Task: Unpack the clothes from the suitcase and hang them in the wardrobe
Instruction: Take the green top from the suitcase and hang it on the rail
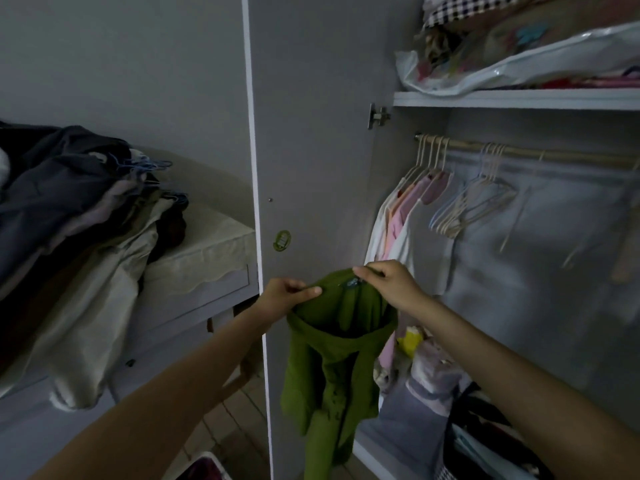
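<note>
Inside, the open wardrobe [408,209] holds a rail [526,152] with a few hung tops [405,220] and a bunch of empty hangers [474,206]. One green shirt [332,368] hangs before its door, collar pinched between left hand [284,296] and right hand [388,282].

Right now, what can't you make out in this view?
- Suitcase: only a corner shows, cut off by the bottom edge.
- Green garment: no hanger visible; the fabric could hide one.
- Label: too small to read.
- Wardrobe's right side: blurred, cut off.
</note>
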